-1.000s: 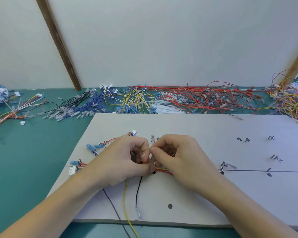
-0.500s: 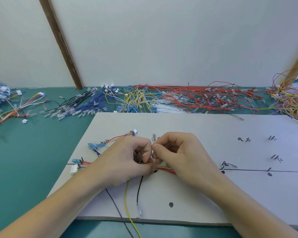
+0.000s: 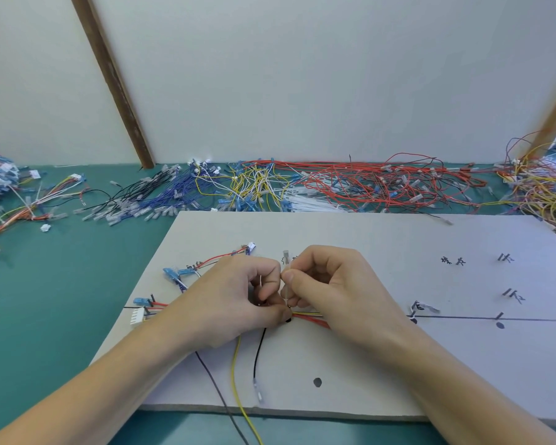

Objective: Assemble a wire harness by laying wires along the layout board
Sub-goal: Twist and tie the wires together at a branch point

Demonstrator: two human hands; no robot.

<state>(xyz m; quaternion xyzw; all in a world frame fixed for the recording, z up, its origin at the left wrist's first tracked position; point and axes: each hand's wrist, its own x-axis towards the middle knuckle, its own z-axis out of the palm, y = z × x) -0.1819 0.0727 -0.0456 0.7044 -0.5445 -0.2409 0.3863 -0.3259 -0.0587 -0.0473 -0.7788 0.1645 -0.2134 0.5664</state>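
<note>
Left hand [image 3: 235,297], right hand [image 3: 331,284] pinch wire bundle [image 3: 308,317] on layout board [image 3: 350,239].

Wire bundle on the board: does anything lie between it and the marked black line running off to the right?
Nothing visible does. Both hands, left and right, pinch the wire bundle; the black line on the layout board lies bare beyond the small clip.

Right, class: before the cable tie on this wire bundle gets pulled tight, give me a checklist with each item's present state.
1. Left hand pinches the wire bundle: ok.
2. Right hand pinches the cable tie: ok.
3. Bundle lies along the board's black line: ok.
4. Tie looped fully round the bundle: cannot tell, fingers hide it.
5. Yellow wire and black wire branch toward the near edge: ok.
</note>
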